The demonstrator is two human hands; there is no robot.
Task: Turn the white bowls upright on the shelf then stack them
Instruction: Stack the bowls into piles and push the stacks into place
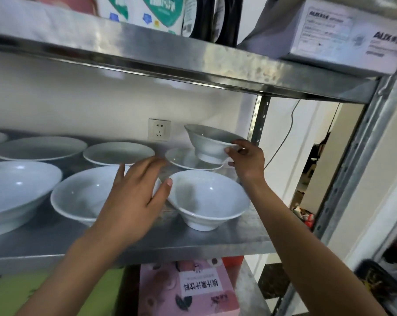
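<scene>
On the steel shelf stand three upright white bowls in front: a large one at far left, a middle one and a right one. My left hand hovers with straight fingers between the middle and right bowls, its thumb near the right bowl's rim. My right hand grips the rim of a fourth white bowl, held upright and slightly tilted above a white plate at the back right.
Flat white plates lie along the back of the shelf, near a wall socket. The upper shelf hangs close overhead with boxes and bags. A metal post bounds the right side. A pink box sits below.
</scene>
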